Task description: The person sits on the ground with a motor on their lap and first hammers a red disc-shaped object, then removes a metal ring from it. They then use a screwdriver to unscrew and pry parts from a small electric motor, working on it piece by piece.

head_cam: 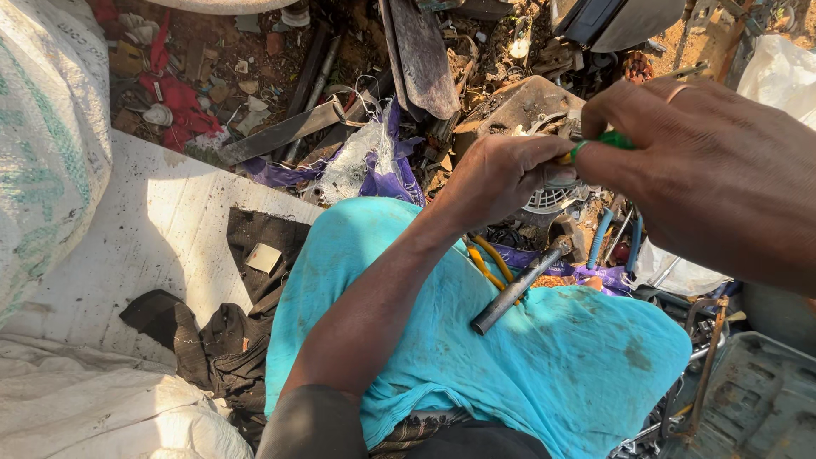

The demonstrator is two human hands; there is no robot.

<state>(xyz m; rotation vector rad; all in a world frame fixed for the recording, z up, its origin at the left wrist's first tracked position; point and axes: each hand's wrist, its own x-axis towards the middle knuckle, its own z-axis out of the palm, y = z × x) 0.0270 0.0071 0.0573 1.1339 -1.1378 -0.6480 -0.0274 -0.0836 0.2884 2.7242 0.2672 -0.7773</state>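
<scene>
- Fingers (544, 166) of the left hand (501, 174) are curling tightly around a small grey metal part (561, 177) — fully closed on it, above the knees.
- The right hand (714, 170) is pinching a thin green-coated wire (608, 142) against that part, fingers closed.
- A dark steel hammer (518, 285) is lying on the turquoise cloth (544, 357) across the lap, just below.
- Judged from this grip, a steady left hand and short, even pulls would be serving best — the wire looks slippery.

woven sack (47, 144): far left, bulging, white with green print | plastic bag (778, 76): top right, white, crumpled | small card (263, 257): pale square on dark cloth; no screens
</scene>
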